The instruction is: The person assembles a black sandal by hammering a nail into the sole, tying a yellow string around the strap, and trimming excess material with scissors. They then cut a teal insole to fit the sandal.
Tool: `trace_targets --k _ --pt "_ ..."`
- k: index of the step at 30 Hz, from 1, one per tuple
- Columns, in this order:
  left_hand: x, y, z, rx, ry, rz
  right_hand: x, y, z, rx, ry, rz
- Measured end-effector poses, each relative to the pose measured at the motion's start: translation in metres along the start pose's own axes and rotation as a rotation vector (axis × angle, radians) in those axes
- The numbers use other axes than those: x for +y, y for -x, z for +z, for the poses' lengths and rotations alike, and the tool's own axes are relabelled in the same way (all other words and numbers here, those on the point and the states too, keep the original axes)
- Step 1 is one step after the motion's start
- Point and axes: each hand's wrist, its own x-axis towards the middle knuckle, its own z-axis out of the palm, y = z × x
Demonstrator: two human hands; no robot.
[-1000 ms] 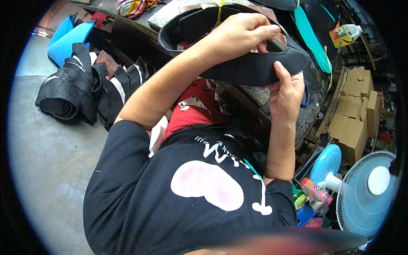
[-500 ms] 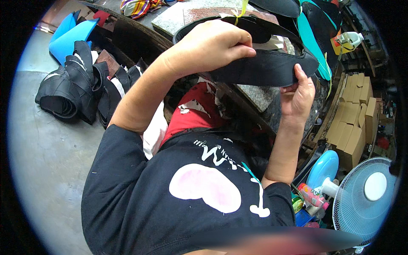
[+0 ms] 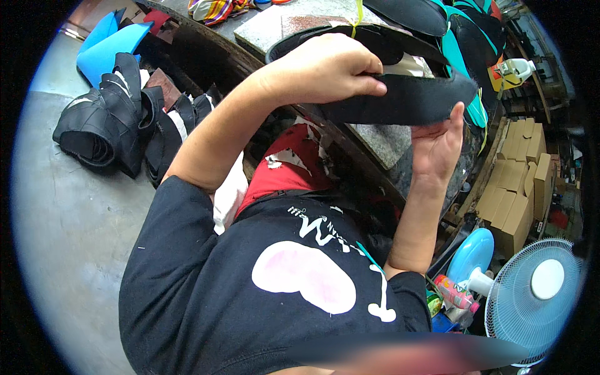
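Note:
A wide, curved strip of black material (image 3: 412,100) stretches between my hands above the workbench. My left hand (image 3: 328,69) pinches its upper edge between thumb and fingers, the back of the hand upward. At the strip's right end my right hand (image 3: 437,147) holds the lower edge, palm toward me, thumb upright and fingertips hidden behind the material. Behind the strip a black looped piece (image 3: 381,47) lies on a stone slab (image 3: 253,37), and a yellow tie (image 3: 357,15) rises from it. Black sole-shaped pieces (image 3: 409,14) with teal bands (image 3: 456,53) are stacked at the far right.
Rolled black strips (image 3: 94,140) pile up on the left, near blue sheet pieces (image 3: 119,40). Cardboard boxes (image 3: 509,194), a yellow-labelled jug (image 3: 514,72) and an electric fan (image 3: 531,300) stand to the right. A pink bottle (image 3: 455,292) lies near my right elbow.
My right thumb has shifted right, from the strip's face to its end edge. My left hand keeps its pinch. The whole view has moved slightly.

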Motion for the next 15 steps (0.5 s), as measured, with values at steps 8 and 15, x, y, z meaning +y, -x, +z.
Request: trace_targets --k 8,15 --pt "-0.016 -0.008 -0.009 0.059 0.569 -0.353 0.021 0.007 -0.001 -0.055 0.303 0.126" --pt "0.007 0.015 -0.016 -0.006 0.038 -0.096 0.004 -0.002 -0.025 -0.202 0.404 0.103"
